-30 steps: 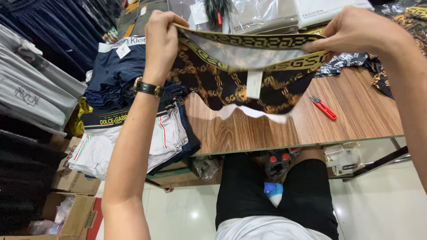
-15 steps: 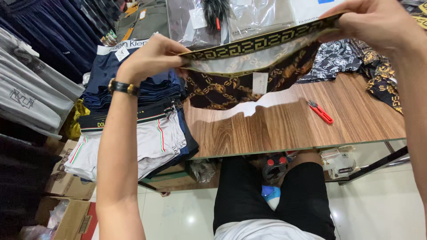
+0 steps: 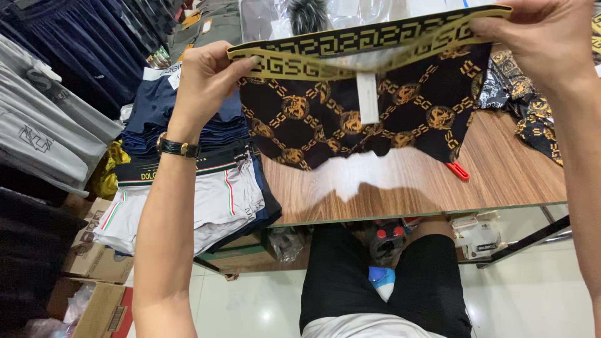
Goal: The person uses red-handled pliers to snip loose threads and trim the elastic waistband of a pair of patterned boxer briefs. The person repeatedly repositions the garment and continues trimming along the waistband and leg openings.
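Underwear, a black pair of briefs (image 3: 369,116) printed with gold chains and medallions, hung in the air above the wooden table (image 3: 400,184), stretched flat between both hands. Nearest the camera, the person's black shorts (image 3: 382,281) showed below the table edge. The left hand (image 3: 203,81), a dark wristwatch (image 3: 177,148) on its wrist, had its fingers pinched shut on the left end of the gold-patterned waistband (image 3: 350,47); the right hand (image 3: 541,34) gripped the right end the same way. A white label (image 3: 367,97) hung inside the waistband. Judging by this, the garment was spread out but not yet folded or laid down. A stack of folded underwear (image 3: 206,188) lay at the table's left edge, a red-handled tool (image 3: 458,170) peeked from under the briefs, and more patterned garments (image 3: 526,106) lay at the far right
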